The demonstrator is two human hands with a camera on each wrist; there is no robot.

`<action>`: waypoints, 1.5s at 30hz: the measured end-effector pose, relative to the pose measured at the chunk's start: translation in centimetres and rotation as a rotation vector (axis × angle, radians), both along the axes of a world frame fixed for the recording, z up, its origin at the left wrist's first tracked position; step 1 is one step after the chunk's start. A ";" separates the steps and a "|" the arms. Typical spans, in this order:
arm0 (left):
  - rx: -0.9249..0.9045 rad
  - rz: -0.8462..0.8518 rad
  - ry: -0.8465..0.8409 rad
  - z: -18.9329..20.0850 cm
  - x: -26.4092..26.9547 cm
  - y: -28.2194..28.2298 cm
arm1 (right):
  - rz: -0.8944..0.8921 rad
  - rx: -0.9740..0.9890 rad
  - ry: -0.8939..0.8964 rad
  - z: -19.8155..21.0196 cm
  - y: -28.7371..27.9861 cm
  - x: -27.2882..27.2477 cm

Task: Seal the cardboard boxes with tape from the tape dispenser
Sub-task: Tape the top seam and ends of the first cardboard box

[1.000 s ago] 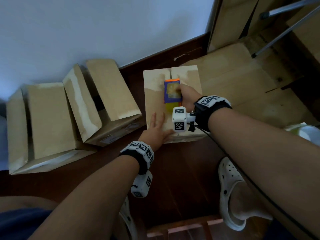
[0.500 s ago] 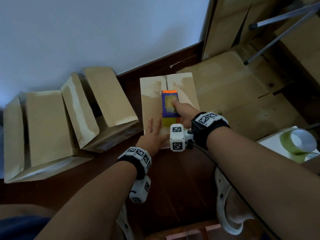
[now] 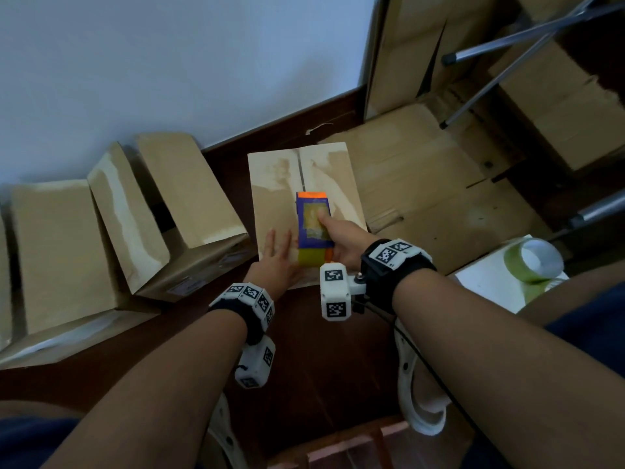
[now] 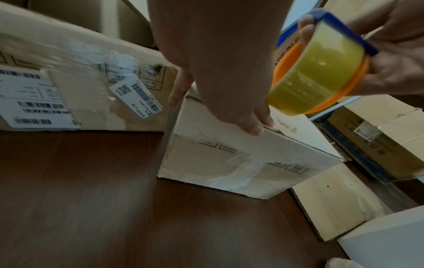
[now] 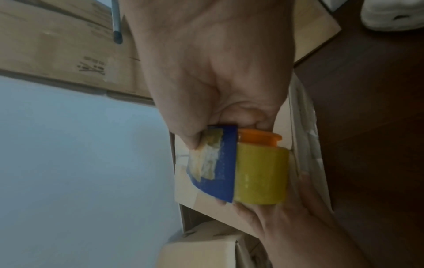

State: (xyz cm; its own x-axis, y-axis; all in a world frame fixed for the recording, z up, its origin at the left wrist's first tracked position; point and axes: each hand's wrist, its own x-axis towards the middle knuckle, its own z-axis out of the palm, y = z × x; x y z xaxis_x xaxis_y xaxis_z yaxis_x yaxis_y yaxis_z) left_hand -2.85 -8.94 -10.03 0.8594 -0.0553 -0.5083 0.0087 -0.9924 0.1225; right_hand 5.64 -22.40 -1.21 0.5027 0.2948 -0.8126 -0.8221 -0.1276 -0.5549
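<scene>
A brown cardboard box (image 3: 274, 184) with its two top flaps closed sits on the dark floor in the middle of the head view. My right hand (image 3: 341, 240) grips a blue and orange tape dispenser (image 3: 313, 218) with a yellow tape roll (image 4: 314, 72) over the box's centre seam, near the front half. My left hand (image 3: 275, 262) lies flat with straight fingers on the box top, just left of the dispenser (image 5: 238, 166). The seam (image 3: 300, 165) beyond the dispenser shows as a dark open line.
Three more cardboard boxes (image 3: 189, 187) lean against the white wall at the left. Flattened cardboard (image 3: 422, 184) lies to the right, with metal legs (image 3: 527, 35) above it. A green tape roll (image 3: 534, 258) rests on a white surface at the right. White clogs (image 3: 419, 394) are near my feet.
The dispenser and my right hand have slid along the seam toward me, from the far part of the box top to its front half. My left hand stayed flat on the box.
</scene>
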 end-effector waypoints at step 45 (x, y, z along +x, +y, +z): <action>0.026 -0.033 -0.095 -0.4 0.4 -0.2 | 0.176 -0.007 0.251 -0.5 -7.5 -12.0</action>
